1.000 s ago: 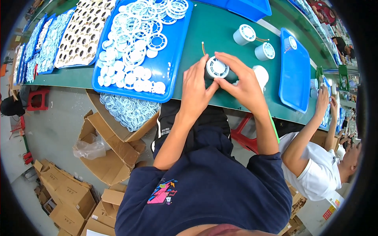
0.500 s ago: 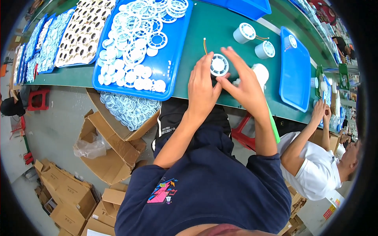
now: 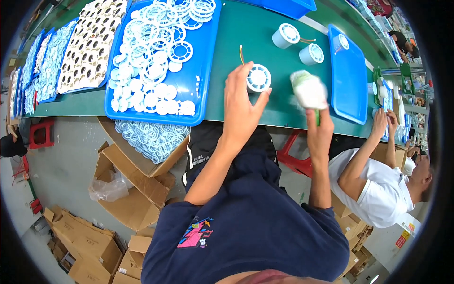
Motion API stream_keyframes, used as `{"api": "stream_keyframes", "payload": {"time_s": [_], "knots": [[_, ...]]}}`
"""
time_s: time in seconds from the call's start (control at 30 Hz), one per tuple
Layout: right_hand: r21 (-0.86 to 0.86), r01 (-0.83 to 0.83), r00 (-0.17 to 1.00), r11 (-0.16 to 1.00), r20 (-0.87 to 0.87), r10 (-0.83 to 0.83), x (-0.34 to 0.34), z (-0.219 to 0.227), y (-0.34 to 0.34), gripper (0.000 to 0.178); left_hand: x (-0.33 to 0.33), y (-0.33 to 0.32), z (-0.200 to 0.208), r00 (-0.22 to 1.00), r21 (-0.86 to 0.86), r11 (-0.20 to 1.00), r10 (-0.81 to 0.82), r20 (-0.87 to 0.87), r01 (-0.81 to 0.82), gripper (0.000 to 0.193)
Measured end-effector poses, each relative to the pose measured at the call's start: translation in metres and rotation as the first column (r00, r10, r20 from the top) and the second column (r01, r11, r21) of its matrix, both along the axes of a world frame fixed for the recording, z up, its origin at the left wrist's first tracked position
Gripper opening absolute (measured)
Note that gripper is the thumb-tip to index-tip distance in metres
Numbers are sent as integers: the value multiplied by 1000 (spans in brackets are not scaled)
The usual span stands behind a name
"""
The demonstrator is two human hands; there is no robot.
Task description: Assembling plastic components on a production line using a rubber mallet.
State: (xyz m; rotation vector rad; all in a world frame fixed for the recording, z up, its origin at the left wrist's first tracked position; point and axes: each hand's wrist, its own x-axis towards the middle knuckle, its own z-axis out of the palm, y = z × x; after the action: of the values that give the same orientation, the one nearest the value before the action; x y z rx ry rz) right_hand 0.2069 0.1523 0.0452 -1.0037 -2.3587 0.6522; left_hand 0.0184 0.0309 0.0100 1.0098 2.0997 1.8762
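Note:
My left hand (image 3: pixel 240 111) is curled around a small white and pale-blue cylindrical unit (image 3: pixel 259 78) on the green table. The unit has a spoked round top, and a thin wire (image 3: pixel 241 54) with a white plug sticks up beside my fingers. In my right hand (image 3: pixel 320 135), closed on its green handle, is a mallet (image 3: pixel 309 91) with a thick white head, raised to the right of the unit and smeared by motion. Two similar cups with spoked tops, a farther one (image 3: pixel 285 35) and a nearer one (image 3: pixel 311 54), stand beyond the mallet.
A blue tray (image 3: pixel 201 90) of loose pale rings and discs lies at left, beside a tray of moulded white parts (image 3: pixel 90 49). The blue tray (image 3: pixel 349 102) at right holds one unit. Below the table is a carton of rings (image 3: pixel 153 142). A co-worker (image 3: pixel 373 189) sits at right.
My right hand has left the unit and taken hold of the mallet that lay beside it, lifting it. My left hand stays at the unit. The whole view has shifted slightly.

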Motion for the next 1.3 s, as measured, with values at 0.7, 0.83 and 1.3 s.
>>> {"api": "stream_keyframes", "payload": {"time_s": [0.7,0.83,1.3], "knots": [[-201,-330,893,922,251,374,-126,126,-5,43,-13,-12,-6,996,-46,995,-82,47,84,105],[-131,-320,826,938,447,344,-113,124,-31,48,-13,-13,-12,997,-47,997,-66,48,69,109],[39,-322,947,946,32,321,-6,31,-40,18,-14,-18,-10,997,-56,995,-80,-14,79,97]]}}
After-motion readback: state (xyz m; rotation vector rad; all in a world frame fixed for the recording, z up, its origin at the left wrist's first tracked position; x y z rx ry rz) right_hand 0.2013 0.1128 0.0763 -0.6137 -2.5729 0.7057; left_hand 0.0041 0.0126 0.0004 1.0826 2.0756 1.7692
